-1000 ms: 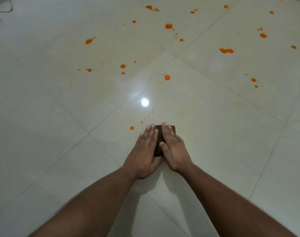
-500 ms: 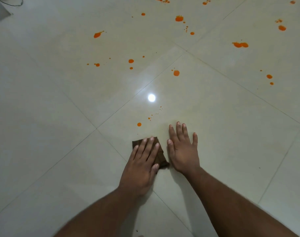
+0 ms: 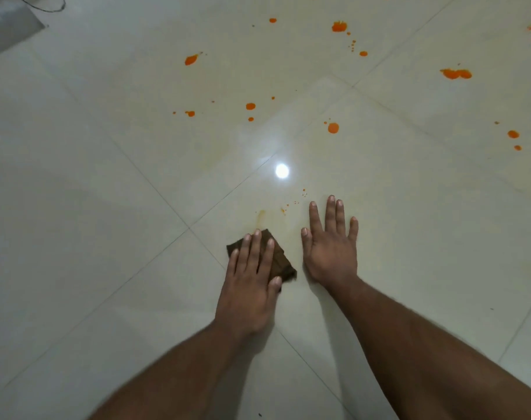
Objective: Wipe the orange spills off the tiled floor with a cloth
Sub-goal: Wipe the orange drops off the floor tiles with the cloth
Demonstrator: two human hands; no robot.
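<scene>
The left hand (image 3: 252,283) is lying flat with its grip open and fingers stretched forward, pressing down on a folded brown cloth (image 3: 281,262) that is resting on the tiled floor (image 3: 76,207) just beside a grout crossing. The right hand (image 3: 331,247) is also spreading its grip wide, holding nothing, palm down on the bare tile just right of the cloth without touching it. A faint yellowish smear (image 3: 262,215) and tiny orange specks (image 3: 294,203) are lying just ahead of the cloth, while larger orange spills (image 3: 333,127) are dotting the tiles well beyond both hands.
</scene>
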